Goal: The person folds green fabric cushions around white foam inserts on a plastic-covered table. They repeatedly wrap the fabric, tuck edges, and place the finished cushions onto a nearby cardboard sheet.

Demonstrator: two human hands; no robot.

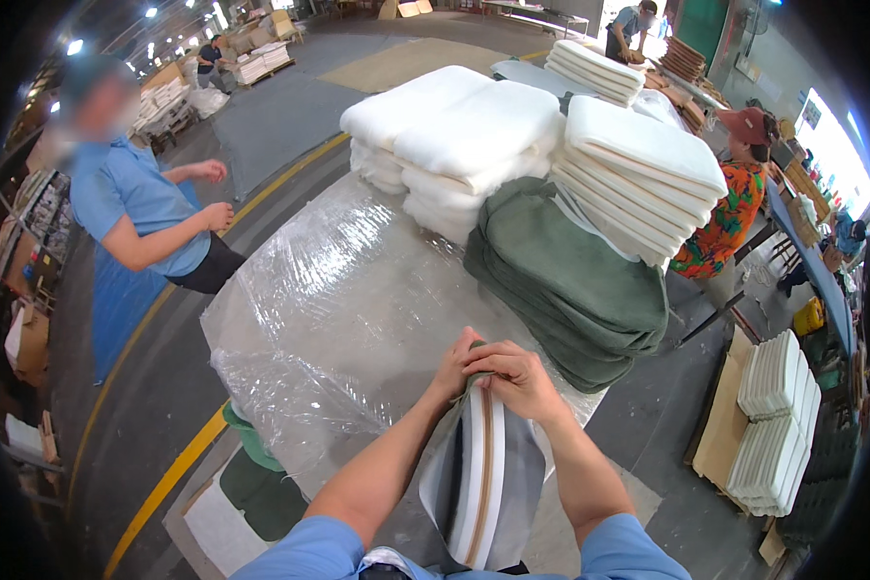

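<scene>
My left hand (451,369) and my right hand (512,373) meet at the near edge of the table, fingers closed on the top end of a dark green fabric cushion cover (442,454). Inside the cover's opening shows a layered foam pad (480,474), white with a brown band along its middle. It stands on edge against my body, its lower end out of sight. Just beyond my right hand lies a stack of dark green cushion covers (570,280). Clear plastic film (329,300) wraps the tabletop under and ahead of my hands.
White fluffy padding (454,126) and layered white pads (638,169) are piled at the table's far side. A person in blue (150,208) stands left; another in a patterned shirt (730,217) sits right. White pads (773,425) stand on the floor at right.
</scene>
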